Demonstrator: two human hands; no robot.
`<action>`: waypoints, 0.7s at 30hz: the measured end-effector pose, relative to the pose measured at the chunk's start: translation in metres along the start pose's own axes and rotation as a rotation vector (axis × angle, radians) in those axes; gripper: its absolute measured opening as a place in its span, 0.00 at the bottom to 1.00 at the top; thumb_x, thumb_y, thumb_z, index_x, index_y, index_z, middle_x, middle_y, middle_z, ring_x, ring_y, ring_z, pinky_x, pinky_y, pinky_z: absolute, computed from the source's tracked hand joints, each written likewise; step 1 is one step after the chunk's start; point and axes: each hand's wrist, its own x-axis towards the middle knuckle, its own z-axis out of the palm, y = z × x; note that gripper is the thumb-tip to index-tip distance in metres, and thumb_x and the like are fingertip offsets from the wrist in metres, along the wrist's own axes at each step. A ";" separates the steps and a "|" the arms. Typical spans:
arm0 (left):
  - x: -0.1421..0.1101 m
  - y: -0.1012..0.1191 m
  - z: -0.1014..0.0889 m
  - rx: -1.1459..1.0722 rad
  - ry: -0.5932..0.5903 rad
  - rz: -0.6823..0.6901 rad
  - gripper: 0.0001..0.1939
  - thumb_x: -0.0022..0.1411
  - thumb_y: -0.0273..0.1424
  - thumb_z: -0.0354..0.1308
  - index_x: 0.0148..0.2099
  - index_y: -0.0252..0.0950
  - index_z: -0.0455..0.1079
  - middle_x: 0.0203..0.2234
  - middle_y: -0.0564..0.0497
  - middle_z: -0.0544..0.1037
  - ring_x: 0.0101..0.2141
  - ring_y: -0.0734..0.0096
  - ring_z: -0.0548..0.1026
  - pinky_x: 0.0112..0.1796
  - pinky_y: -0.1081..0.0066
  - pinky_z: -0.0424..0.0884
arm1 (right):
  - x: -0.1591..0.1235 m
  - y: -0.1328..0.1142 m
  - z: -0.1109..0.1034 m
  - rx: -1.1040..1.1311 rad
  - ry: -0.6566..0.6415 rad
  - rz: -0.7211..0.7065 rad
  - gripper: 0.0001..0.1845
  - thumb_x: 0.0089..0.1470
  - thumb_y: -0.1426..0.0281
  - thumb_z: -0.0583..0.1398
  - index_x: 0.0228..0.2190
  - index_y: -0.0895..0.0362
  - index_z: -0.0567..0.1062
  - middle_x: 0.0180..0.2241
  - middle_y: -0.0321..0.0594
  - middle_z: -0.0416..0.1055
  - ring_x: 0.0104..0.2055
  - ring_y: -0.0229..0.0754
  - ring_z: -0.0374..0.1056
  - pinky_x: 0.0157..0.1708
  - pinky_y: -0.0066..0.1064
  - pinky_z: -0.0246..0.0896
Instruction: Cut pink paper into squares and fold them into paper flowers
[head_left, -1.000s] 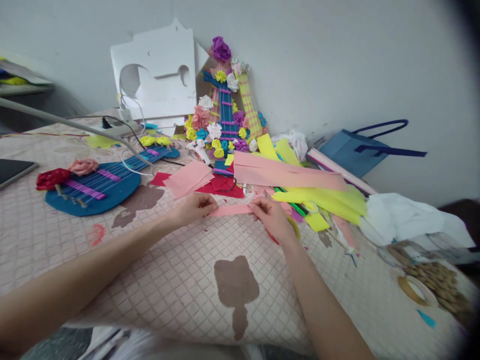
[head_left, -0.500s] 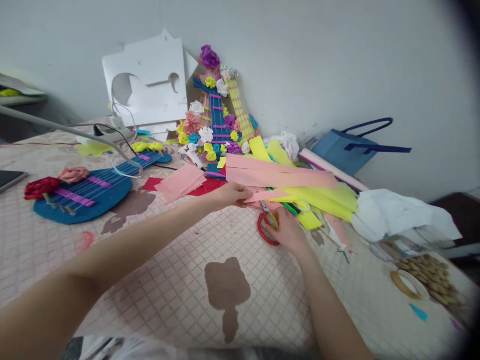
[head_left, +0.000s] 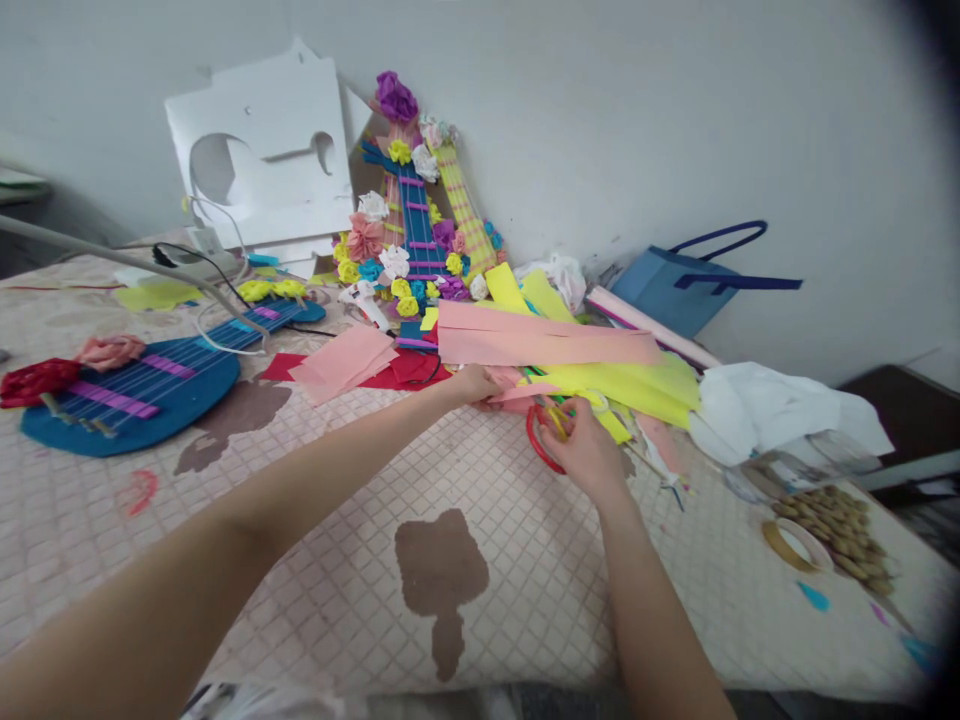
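My left hand pinches a narrow strip of pink crepe paper near the middle of the table. On the strip's right side, my right hand grips a pair of scissors with red and yellow handles. The blades point toward the strip and are partly hidden by the hand and paper. Just behind both hands lies a wide pink paper sheet, on top of yellow crepe paper. Left of my left hand are cut pink pieces over red paper.
A blue paper guitar lies at the left. Decorated paper guitars lean on the wall, with a white glue gun before them. A blue bag, white plastic, peanuts and a tape roll are at the right.
The view has shifted slightly to the right. The scissors have turned in my right hand, and their blades show less now. My left hand still pinches the pink strip.
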 end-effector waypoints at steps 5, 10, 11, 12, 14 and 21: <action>0.002 0.002 0.003 0.099 0.040 -0.057 0.17 0.64 0.34 0.54 0.53 0.32 0.64 0.48 0.44 0.70 0.44 0.63 0.72 0.42 0.59 0.72 | -0.001 0.012 -0.010 0.116 0.262 0.076 0.22 0.44 0.55 0.61 0.37 0.54 0.64 0.26 0.34 0.67 0.28 0.43 0.66 0.25 0.29 0.51; 0.001 0.004 0.005 0.179 0.057 -0.065 0.17 0.64 0.35 0.54 0.53 0.32 0.65 0.48 0.44 0.70 0.44 0.62 0.72 0.42 0.59 0.72 | -0.005 0.010 -0.004 0.203 0.319 0.015 0.23 0.43 0.55 0.61 0.37 0.55 0.64 0.29 0.36 0.66 0.26 0.41 0.64 0.25 0.29 0.54; 0.001 0.004 0.005 0.193 0.056 -0.063 0.17 0.64 0.35 0.54 0.53 0.32 0.65 0.48 0.44 0.70 0.44 0.62 0.72 0.42 0.59 0.72 | -0.005 0.008 -0.002 0.198 0.308 0.004 0.22 0.44 0.56 0.61 0.37 0.55 0.64 0.29 0.36 0.66 0.27 0.41 0.64 0.26 0.30 0.55; 0.001 0.005 0.005 0.208 0.054 -0.059 0.17 0.64 0.35 0.54 0.53 0.32 0.65 0.48 0.44 0.70 0.44 0.63 0.72 0.42 0.59 0.72 | -0.006 0.006 0.000 0.185 0.289 -0.009 0.21 0.45 0.57 0.61 0.37 0.55 0.64 0.30 0.37 0.67 0.27 0.41 0.65 0.26 0.30 0.55; 0.001 0.005 0.005 0.239 0.055 -0.047 0.17 0.64 0.35 0.54 0.53 0.32 0.65 0.48 0.44 0.70 0.44 0.63 0.72 0.42 0.59 0.72 | -0.007 0.001 0.005 0.134 0.230 -0.047 0.19 0.46 0.58 0.60 0.37 0.55 0.64 0.32 0.38 0.68 0.29 0.42 0.65 0.28 0.31 0.56; -0.002 0.005 0.007 0.383 0.160 0.068 0.17 0.64 0.35 0.54 0.52 0.32 0.65 0.47 0.44 0.70 0.44 0.62 0.72 0.43 0.59 0.72 | -0.012 -0.007 0.021 -0.134 -0.032 -0.144 0.15 0.51 0.65 0.57 0.41 0.57 0.62 0.38 0.45 0.69 0.38 0.48 0.66 0.28 0.31 0.54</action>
